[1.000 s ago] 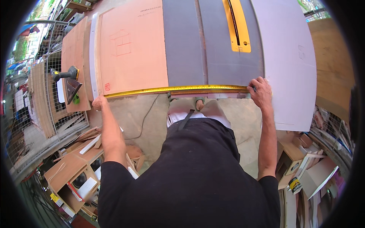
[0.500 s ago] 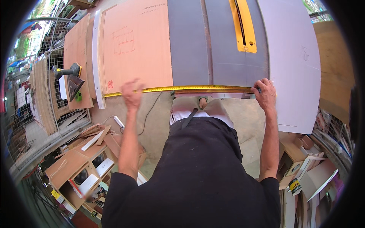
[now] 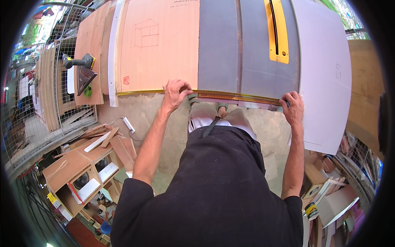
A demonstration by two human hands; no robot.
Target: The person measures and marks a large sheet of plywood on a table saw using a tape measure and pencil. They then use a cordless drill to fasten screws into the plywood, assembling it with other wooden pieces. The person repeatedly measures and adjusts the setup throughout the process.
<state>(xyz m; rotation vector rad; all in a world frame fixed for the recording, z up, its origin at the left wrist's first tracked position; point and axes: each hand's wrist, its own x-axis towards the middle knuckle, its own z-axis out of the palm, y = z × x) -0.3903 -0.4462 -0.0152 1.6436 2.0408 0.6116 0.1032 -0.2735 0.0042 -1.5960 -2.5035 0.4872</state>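
Yellow tape [image 3: 144,92] lay along the near edge of the pink board [image 3: 173,61] and ran on past the near edge of the grey saw top [image 3: 263,78]. Its left end was at the board's left side, just beside the white strip [image 3: 112,53]. Its other end was at my right hand [image 3: 293,108], close to where the saw top met the white board [image 3: 325,74].

As far as I could judge, the pulling-out part was done, since the tape was out nearly straight from side to side. It was not yet wound back in. I saw no pen in my hands and no clear line by my left fingers, so I think no marking was done there.

My left arm [image 3: 153,142] leaned in toward the middle. My left hand [image 3: 173,95] was back side up, with bent fingers pointing right, over the tape near the board's right edge. The fingers were loosely curled. I could not tell if they pinched the tape or only rested by it.

My right arm [image 3: 293,160] went almost straight out. My right fingers were curled tight round the tape's end, and they hid most of what was under them.
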